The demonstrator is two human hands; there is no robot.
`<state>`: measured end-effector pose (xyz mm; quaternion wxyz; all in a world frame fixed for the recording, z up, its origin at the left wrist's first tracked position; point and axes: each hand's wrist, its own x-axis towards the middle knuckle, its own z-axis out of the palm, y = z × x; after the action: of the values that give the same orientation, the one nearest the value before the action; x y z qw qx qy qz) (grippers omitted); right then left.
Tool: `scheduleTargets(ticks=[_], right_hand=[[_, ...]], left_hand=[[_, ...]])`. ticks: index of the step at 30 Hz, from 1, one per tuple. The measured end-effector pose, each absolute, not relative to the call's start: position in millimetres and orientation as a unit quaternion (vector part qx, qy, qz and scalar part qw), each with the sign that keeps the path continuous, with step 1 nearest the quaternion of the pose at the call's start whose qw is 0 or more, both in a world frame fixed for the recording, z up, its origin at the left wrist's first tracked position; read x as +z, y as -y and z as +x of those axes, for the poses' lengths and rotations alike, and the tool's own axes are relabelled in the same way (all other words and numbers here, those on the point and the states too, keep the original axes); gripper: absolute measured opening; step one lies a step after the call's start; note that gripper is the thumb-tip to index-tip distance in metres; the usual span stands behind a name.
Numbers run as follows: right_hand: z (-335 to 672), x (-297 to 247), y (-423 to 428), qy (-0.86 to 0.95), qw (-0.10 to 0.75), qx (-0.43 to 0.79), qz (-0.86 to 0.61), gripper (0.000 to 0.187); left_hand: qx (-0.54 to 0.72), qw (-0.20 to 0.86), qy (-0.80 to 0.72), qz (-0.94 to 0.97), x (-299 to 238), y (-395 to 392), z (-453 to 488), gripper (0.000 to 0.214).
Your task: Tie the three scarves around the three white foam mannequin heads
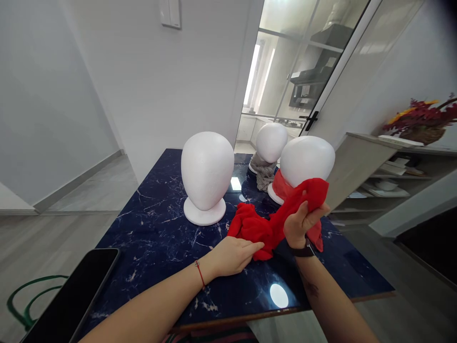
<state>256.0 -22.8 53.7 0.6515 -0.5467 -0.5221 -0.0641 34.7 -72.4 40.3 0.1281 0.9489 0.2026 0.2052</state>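
A bright red scarf lies partly bunched on the table, and one end of it is raised to the right. My right hand grips that lifted end between thumb and fingers. Lower down, my left hand has its fingers closed on the near edge of the bunched part. A bare white foam head stands upright just behind my left hand. Behind my right hand is another foam head with a coral scarf around its neck; the raised red cloth covers part of it.
Farther back, a third foam head wears a grey scarf. All stand on a dark blue marbled table. A phone is at the left edge. To the right are a shelf unit and a flower basket.
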Motion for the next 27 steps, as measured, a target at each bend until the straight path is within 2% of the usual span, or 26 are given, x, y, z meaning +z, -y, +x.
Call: scheduleTargets(ticks=[2, 4, 8, 11, 13, 15, 17, 19, 22, 25, 27], right_hand=[[249.2, 56.8, 22.7, 0.514, 0.661, -0.087, -0.540, 0.030], [243.1, 58.9, 18.6, 0.559, 0.626, -0.059, -0.540, 0.029], [236.5, 56.4, 8.7, 0.595, 0.568, -0.031, -0.567, 0.043], [232.0, 56.7, 11.6, 0.659, 0.524, 0.053, -0.537, 0.038], [228.0, 59.0, 18.6, 0.743, 0.435, 0.161, -0.482, 0.024], [224.9, 60.5, 25.6, 0.808, 0.306, 0.263, -0.429, 0.017], [225.0, 59.2, 29.0, 0.827, 0.204, 0.327, -0.408, 0.019], [229.7, 55.3, 27.0, 0.826, 0.157, 0.325, -0.434, 0.024], [241.8, 47.9, 17.2, 0.817, 0.172, 0.201, -0.512, 0.024], [249.7, 44.6, 7.6, 0.793, 0.266, 0.077, -0.543, 0.032], [248.6, 46.8, 5.5, 0.768, 0.345, 0.052, -0.537, 0.036]], left_hand=[[0.228, 0.141, -0.205, 0.942, 41.9, 73.7, 34.5, 0.040], [0.273, 0.159, -0.218, 0.923, 41.6, 73.7, 35.6, 0.037], [0.369, 0.178, -0.338, 0.847, 34.1, 66.2, 37.8, 0.037], [0.352, 0.170, -0.417, 0.820, 26.6, 57.7, 36.1, 0.041], [0.312, 0.166, -0.431, 0.830, 23.5, 54.6, 34.6, 0.048], [0.273, 0.160, -0.448, 0.836, 22.5, 54.7, 34.1, 0.051], [0.233, 0.147, -0.479, 0.833, 23.1, 57.1, 34.8, 0.048], [0.195, 0.132, -0.506, 0.830, 24.3, 59.8, 35.8, 0.042], [0.174, 0.129, -0.509, 0.833, 25.0, 61.3, 36.1, 0.038], [0.226, 0.155, -0.482, 0.832, 23.2, 59.4, 35.9, 0.040], [0.285, 0.181, -0.457, 0.823, 22.0, 57.9, 36.3, 0.038]])
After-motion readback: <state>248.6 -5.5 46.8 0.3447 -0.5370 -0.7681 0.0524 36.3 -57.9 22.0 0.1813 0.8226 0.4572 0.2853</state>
